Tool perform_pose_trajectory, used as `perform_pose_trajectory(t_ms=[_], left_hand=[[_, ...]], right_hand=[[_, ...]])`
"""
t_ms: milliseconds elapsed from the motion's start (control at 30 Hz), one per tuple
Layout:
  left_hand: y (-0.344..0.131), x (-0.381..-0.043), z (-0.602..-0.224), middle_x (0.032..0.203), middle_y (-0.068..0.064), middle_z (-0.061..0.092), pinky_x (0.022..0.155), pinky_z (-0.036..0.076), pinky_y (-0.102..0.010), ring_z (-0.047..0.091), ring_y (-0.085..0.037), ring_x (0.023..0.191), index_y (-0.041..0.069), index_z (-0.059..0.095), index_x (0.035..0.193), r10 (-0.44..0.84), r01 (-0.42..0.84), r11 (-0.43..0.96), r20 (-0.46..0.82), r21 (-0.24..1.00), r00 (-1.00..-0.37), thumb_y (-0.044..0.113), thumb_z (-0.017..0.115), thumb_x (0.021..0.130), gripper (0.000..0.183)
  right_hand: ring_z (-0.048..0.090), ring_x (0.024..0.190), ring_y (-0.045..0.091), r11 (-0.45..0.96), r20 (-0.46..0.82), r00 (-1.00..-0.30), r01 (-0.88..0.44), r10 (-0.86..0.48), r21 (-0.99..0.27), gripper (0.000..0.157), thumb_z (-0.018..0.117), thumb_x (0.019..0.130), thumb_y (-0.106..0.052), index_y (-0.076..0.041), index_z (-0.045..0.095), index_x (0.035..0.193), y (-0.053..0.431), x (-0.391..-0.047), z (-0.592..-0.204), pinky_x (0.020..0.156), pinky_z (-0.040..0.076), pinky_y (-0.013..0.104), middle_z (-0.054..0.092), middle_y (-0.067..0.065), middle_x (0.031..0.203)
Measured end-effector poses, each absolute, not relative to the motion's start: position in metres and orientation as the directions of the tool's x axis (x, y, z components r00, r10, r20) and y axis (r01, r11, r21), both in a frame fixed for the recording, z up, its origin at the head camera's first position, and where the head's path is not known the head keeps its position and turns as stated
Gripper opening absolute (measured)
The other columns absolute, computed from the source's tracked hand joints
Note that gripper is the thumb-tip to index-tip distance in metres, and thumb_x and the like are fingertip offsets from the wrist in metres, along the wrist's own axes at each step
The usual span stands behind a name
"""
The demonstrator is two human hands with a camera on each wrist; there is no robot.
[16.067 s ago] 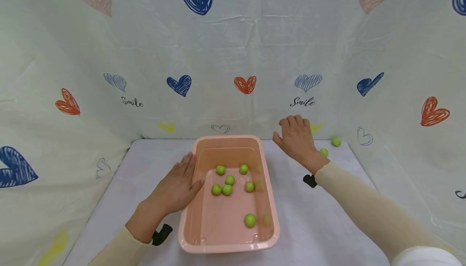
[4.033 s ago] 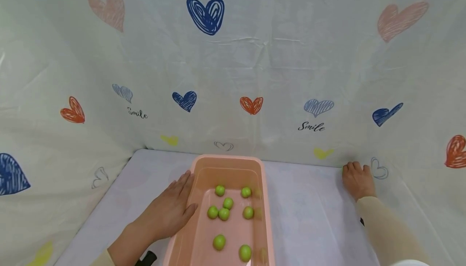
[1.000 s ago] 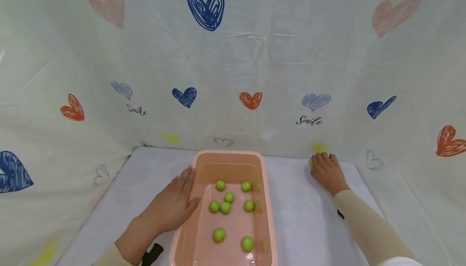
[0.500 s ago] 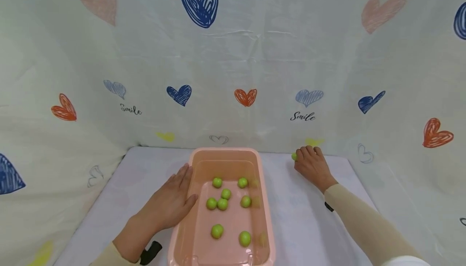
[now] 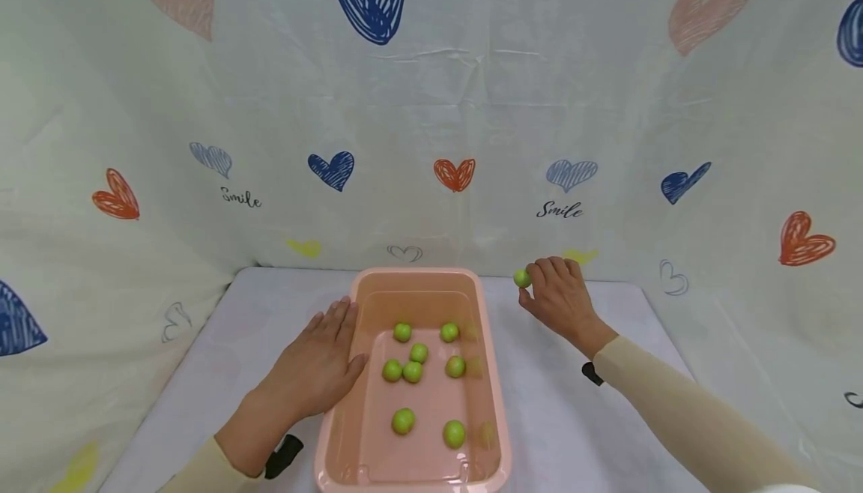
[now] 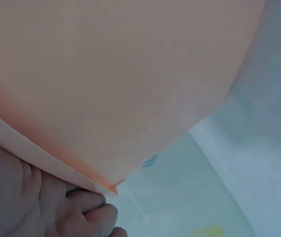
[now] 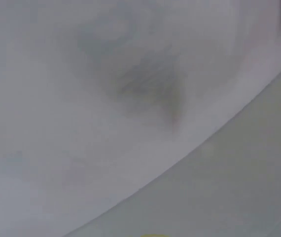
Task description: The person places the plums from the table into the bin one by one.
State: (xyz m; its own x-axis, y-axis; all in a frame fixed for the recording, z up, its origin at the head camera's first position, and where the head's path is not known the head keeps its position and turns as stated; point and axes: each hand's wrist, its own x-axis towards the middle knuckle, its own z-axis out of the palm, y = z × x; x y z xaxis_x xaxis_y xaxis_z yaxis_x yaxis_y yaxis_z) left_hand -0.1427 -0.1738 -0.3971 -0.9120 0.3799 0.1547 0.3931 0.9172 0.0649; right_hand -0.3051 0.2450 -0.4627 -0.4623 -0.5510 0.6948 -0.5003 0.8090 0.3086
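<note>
My right hand (image 5: 562,302) pinches a small round green fruit (image 5: 521,278) between thumb and fingers, above the table's far edge and right of the pink plastic tub (image 5: 502,433). Straight fingers of my left hand (image 5: 317,358) rest on the tub's left rim, with the thumb reaching over its inner side. Inside the tub lie several green fruits like it, such as one near the front (image 5: 402,421). The left wrist view shows the tub's outer wall (image 6: 155,74) beside the hand. In the right wrist view, only a blurred white surface and a fingertip corner appear.
A white cloth covers the table (image 5: 559,418). Behind it and at both sides hangs a pale curtain (image 5: 499,118) printed with hearts and "Smile" lettering. The tub's raised rim stands between its fruits and my right hand.
My right hand has carried the green fruit leftward from the table's far right, closer to the tub. The left hand stays on the rim. Over the longer span, one more fruit came into the tub.
</note>
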Motion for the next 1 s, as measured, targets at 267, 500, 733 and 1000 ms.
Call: perform_pose_trajectory(t_ms=[267, 500, 733, 1000], left_hand=[[-0.174, -0.142, -0.398, 0.155, -0.03, 0.029, 0.115, 0.027, -0.054, 0.029, -0.041, 0.144, -0.013, 0.029, 0.15, 0.368, 0.378, 0.924, 0.126, 0.063, -0.921, 0.036, 0.055, 0.101, 0.074], [-0.175, -0.144, -0.4, 0.156, -0.031, 0.028, 0.115, 0.027, -0.054, 0.028, -0.042, 0.144, -0.012, 0.027, 0.151, 0.375, 0.384, 0.921, 0.119, 0.071, -0.919, 0.037, 0.055, 0.101, 0.075], [-0.176, -0.144, -0.4, 0.156, -0.031, 0.028, 0.115, 0.027, -0.055, 0.028, -0.042, 0.144, -0.012, 0.027, 0.151, 0.38, 0.39, 0.918, 0.118, 0.076, -0.918, 0.036, 0.055, 0.101, 0.075], [-0.174, -0.145, -0.401, 0.155, -0.031, 0.029, 0.115, 0.027, -0.055, 0.028, -0.042, 0.144, -0.012, 0.028, 0.151, 0.377, 0.391, 0.916, 0.143, 0.087, -0.915, 0.035, 0.056, 0.101, 0.075]], right_hand=[[0.05, 0.092, 0.036, 0.811, 0.745, -0.449, -0.547, -0.493, 0.208, 0.037, 0.062, 0.085, -0.034, -0.001, 0.058, 0.102, 0.212, -0.285, -0.426, 0.077, 0.038, 0.049, 0.056, 0.014, 0.096], [0.05, 0.089, 0.033, 0.738, 0.778, -0.41, -0.667, -0.476, 0.1, 0.037, 0.067, 0.08, -0.031, -0.002, 0.058, 0.101, 0.17, -0.255, -0.394, 0.072, 0.035, 0.047, 0.056, 0.011, 0.095], [0.047, 0.088, 0.025, 0.588, 0.659, -0.392, -0.803, -0.642, 0.095, 0.033, 0.067, 0.079, -0.033, -0.008, 0.058, 0.097, 0.13, -0.22, -0.397, 0.072, 0.036, 0.039, 0.054, 0.004, 0.094], [0.042, 0.083, 0.016, 0.543, 0.543, -0.409, -0.833, -0.734, 0.106, 0.028, 0.066, 0.076, -0.037, -0.013, 0.058, 0.09, 0.115, -0.201, -0.413, 0.07, 0.032, 0.033, 0.047, -0.005, 0.085]])
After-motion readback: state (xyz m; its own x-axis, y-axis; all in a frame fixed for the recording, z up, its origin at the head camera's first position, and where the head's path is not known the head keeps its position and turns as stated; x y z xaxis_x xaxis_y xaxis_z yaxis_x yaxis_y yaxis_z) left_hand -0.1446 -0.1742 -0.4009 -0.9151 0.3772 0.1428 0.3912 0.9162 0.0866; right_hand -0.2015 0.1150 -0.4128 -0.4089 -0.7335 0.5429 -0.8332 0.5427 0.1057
